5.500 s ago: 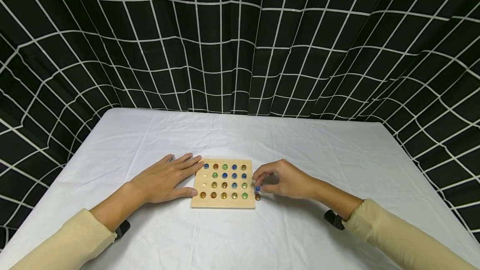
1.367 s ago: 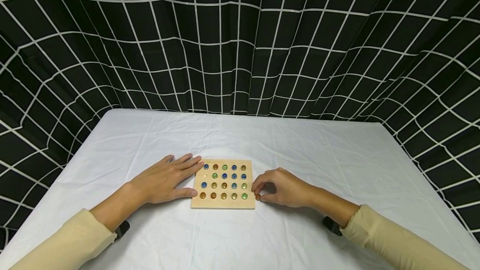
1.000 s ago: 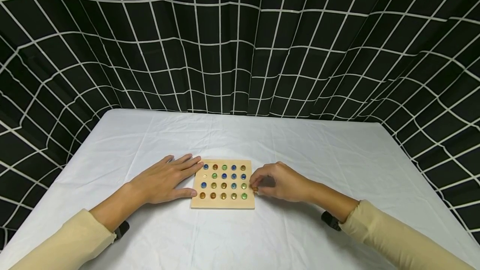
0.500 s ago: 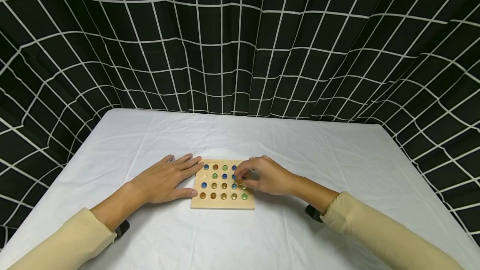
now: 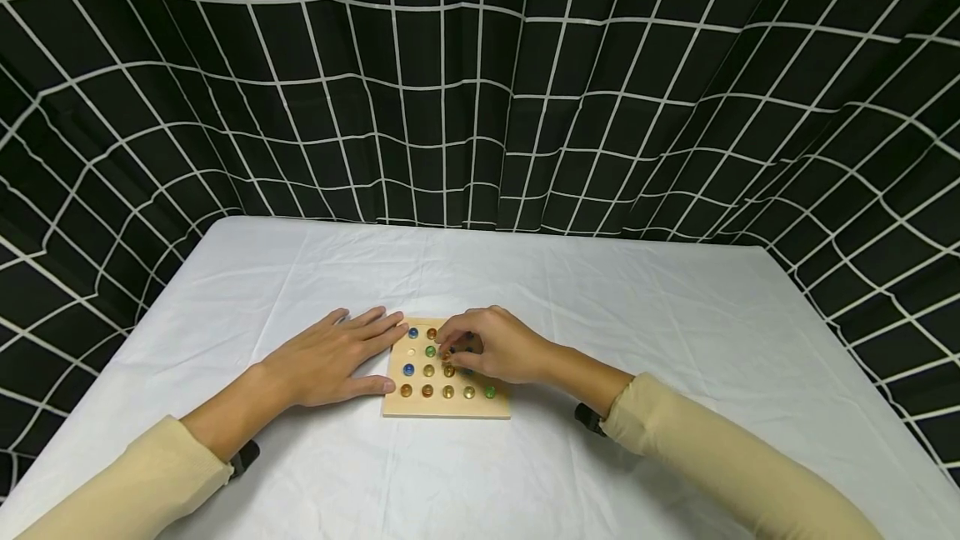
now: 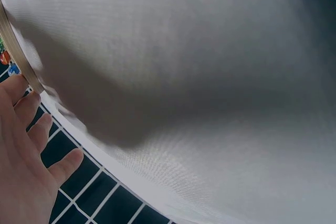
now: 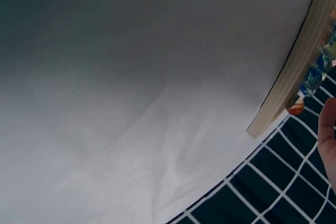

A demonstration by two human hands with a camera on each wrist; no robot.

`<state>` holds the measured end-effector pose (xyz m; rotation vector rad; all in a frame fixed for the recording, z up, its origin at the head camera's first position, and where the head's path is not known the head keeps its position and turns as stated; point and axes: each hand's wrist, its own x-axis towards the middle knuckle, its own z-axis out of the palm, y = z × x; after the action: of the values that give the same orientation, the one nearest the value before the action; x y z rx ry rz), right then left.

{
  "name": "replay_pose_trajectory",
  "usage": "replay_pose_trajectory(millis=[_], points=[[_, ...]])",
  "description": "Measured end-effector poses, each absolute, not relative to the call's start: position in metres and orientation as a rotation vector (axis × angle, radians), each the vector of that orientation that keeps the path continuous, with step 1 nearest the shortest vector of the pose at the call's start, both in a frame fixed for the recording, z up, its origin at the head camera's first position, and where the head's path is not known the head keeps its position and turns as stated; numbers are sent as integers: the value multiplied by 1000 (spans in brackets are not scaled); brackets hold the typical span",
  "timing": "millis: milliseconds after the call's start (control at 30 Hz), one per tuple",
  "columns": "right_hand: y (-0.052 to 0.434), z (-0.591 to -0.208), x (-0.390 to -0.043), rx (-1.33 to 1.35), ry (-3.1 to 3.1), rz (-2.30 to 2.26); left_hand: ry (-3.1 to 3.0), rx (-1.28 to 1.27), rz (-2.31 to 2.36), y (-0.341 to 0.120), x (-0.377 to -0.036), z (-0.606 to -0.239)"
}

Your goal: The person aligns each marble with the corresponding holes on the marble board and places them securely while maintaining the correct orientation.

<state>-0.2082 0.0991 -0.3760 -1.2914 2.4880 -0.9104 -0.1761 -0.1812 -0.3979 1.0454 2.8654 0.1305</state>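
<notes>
A light wooden board with rows of coloured glass marbles lies on the white cloth. My left hand rests flat with straight fingers, fingertips and thumb touching the board's left edge. Above the board's middle, my right hand pinches an amber marble between thumb and fingers. One bare hollow shows in the left column, between two blue marbles. Several marbles at the right are hidden under the right hand. The right wrist view catches only part of that hand, beside the board's edge.
White cloth covers the table around the board. A black curtain with white grid lines hangs behind the table's far edge. Dark wrist cameras sit at both cuffs.
A blue marble now fills a hollow in the left column. My right hand picked up the amber marble beside the board and carried it left over the board. The left hand stayed put.
</notes>
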Motion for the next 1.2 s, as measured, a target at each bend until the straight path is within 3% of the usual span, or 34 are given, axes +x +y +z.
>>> replay_pose_trajectory(millis=[1200], points=[[51,-379,-222,-1288,2555,-668,2849,1057,141,-184,-177,-398]])
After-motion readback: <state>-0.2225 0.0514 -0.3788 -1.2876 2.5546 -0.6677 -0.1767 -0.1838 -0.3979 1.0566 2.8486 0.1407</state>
